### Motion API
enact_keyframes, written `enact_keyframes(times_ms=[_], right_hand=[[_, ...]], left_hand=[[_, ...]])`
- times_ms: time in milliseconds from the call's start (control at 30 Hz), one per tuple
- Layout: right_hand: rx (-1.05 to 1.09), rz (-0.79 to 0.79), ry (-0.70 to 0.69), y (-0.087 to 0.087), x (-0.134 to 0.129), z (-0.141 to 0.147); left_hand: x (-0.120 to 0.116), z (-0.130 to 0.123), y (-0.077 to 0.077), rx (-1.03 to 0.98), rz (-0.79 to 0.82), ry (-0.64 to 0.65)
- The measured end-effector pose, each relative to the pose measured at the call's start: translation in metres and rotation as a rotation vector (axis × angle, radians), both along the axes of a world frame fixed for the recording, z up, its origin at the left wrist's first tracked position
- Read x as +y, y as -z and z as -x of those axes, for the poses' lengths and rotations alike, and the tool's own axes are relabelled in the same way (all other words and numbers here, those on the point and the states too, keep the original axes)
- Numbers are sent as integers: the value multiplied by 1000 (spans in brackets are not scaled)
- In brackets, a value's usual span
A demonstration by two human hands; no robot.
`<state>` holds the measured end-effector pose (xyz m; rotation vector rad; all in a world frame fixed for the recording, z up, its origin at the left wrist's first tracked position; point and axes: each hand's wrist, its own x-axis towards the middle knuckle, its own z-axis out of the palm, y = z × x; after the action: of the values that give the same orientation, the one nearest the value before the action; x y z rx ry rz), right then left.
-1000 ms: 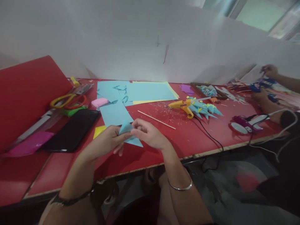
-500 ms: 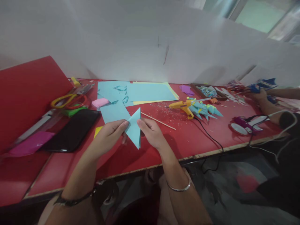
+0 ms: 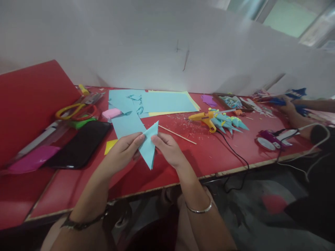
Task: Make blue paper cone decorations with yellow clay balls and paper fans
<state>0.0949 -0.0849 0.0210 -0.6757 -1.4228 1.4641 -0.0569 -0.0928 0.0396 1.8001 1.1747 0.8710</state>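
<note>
A folded light blue paper (image 3: 148,148), pointed at its top and bottom, is held up over the near part of the red table (image 3: 193,160). My left hand (image 3: 125,150) pinches its left edge between thumb and fingers. On the right side, my right hand (image 3: 169,148) grips it, with the thumb pressed on its face. The fingertips behind the paper are partly hidden. Beyond my hands lie light blue sheets (image 3: 167,102) and a thin wooden stick (image 3: 178,134).
An orange glue gun (image 3: 202,118) rests by blue paper cones (image 3: 230,123), its cord hanging over the front edge. At left are a black phone (image 3: 81,146), scissors (image 3: 70,111) and a pink block (image 3: 111,113). A person's hand (image 3: 289,108) works at far right.
The folded paper has tilted, its lower tip swinging slightly left and down. It looks narrower now. Both my hands keep hold of it, and my right thumb has shifted a little left.
</note>
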Motion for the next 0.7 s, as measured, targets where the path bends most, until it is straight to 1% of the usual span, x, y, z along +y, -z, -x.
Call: enact_keyframes(times_ms=[100,233,300,467,533,600,700], right_hand=[[-48,-33,50,-1,0,1],[-76,-88,113,1,-1,3],[-83,-120,107,1,-2,3],[-153,-126,38,1,-3,1],[-146,-120,37,1,-2,1],[-163,-129,61,1,-3,2],[-279,-172,142,0,-3,3]], left_hand=[[0,-1,-2,-31,69,-34],[0,-2,-5,-53,26,-119],[0,-2,-5,-68,49,-109],[0,1,0,-30,217,2],[0,1,1,15,200,-14],[0,0,0,52,138,-47],[0,-2,-1,86,60,-74]])
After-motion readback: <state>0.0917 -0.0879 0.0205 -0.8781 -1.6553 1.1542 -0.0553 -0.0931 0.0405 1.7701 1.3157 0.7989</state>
